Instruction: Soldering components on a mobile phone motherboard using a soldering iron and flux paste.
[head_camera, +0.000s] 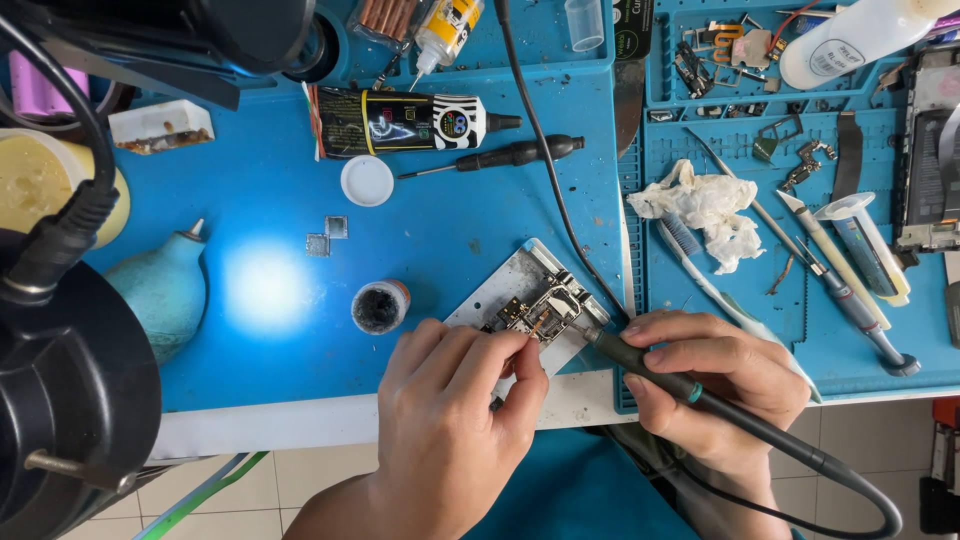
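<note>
Head view: soldering iron (700, 395), perhaps touching board (540, 312).

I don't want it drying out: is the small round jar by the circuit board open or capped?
Open: the jar shows its dark inside; a white cap lies apart.

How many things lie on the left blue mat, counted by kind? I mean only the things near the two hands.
Small grey square metal plates: 2
Round white plastic cap: 1
Small round jar with dark paste: 1
Circuit board on a grey metal holder: 1
Black-handled screwdriver: 1
Black glue tube: 1
Total: 7
</note>
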